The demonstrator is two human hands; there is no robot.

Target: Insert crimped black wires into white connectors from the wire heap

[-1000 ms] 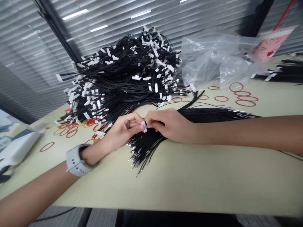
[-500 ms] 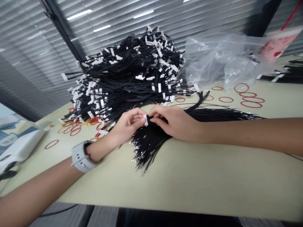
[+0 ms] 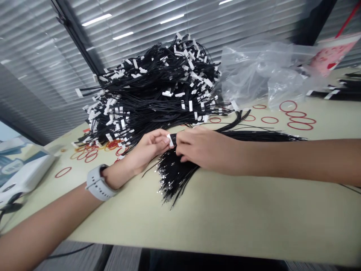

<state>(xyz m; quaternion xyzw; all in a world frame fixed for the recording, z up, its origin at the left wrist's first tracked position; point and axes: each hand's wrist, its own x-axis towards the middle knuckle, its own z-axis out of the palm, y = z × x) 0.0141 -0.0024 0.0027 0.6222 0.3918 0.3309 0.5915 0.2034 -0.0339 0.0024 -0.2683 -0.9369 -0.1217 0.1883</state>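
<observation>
Between the thumb and fingers of my left hand (image 3: 149, 147) is a small white connector (image 3: 170, 140), with black wires running from it toward the right. My right hand (image 3: 201, 148) is beside it, fingers curled down over the black wires; what the fingertips grip is hidden behind the hand. Below both hands lies a bundle of loose black wires (image 3: 175, 177) with shiny metal tips fanned toward me. Its other ends stretch right beyond my right forearm. Behind rises a large pile of black cables (image 3: 158, 82) with white connectors.
Red rubber bands (image 3: 300, 125) lie at the right, and more red and yellow bands (image 3: 87, 152) at the left. Clear plastic bags (image 3: 251, 75) and a pink cup (image 3: 328, 58) stand at the back right. A white device (image 3: 31, 175) sits on the table's (image 3: 239, 214) left side.
My left hand has shifted slightly left with the white connector. My right hand has turned over the wires, its fingers now curled downward, and its pinch no longer shows.
</observation>
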